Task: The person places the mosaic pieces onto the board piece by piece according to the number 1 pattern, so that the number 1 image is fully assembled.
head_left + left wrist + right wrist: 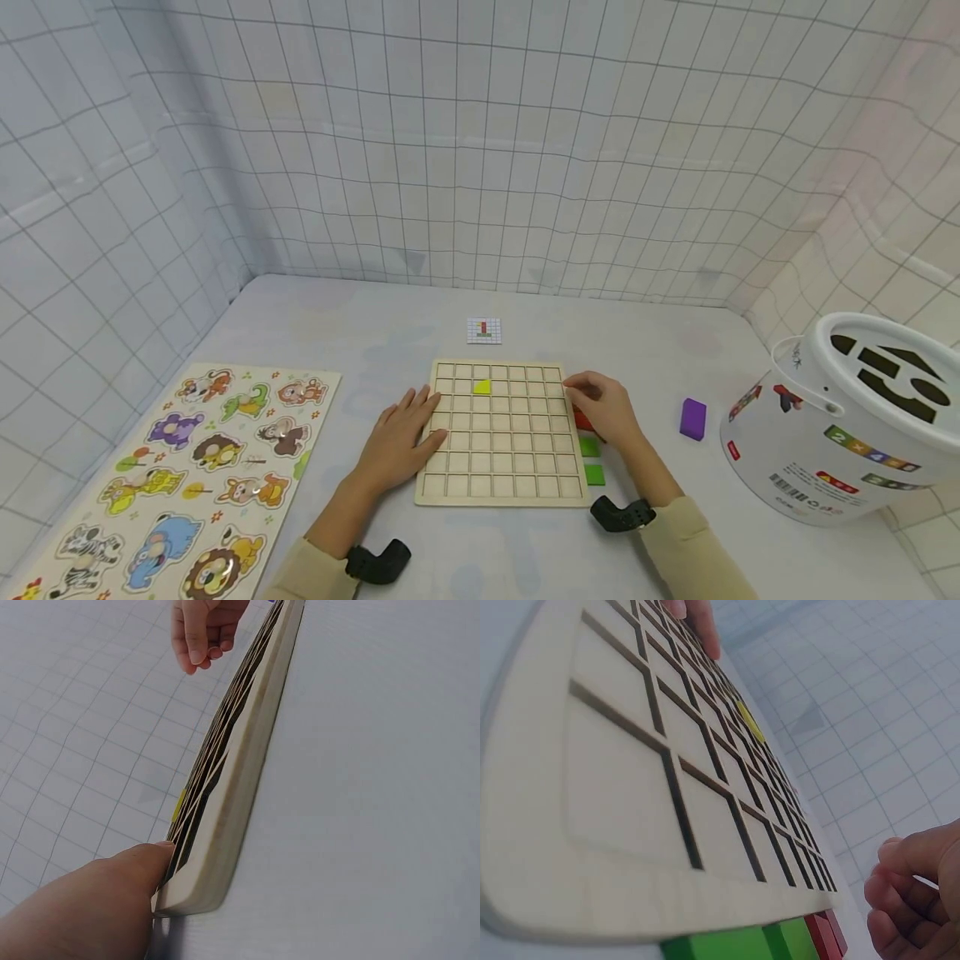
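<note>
A pale wooden grid board (502, 498) lies flat at the lower centre of the frame on the white bench (375, 325). It looks nearly square, so no long axis stands out; its near edge runs left to right, and its sides point towards the top of the frame. One yellow piece (482, 387) sits in its upper-left part, with its slanted edge facing upper left.

The left hand (397, 442) has its fingers extended and rests on the board's left rim, thumb reaching over the edge. The right hand (603, 408) is at the board's upper-right edge, above red blocks (583, 421); its fingers curl inward, with nothing visible between them. Green blocks (593, 475) line the right edge below.

Above the board, a small card (483, 331), slightly wider than tall, shows a red upright bar on a green base. At right, a purple block (693, 418) points up the frame beside a white bucket (765, 467) printed "2 × 4" and "8", with a barcode; its finer print is unreadable. An animal puzzle (172, 492) slants across the lower left.
</note>
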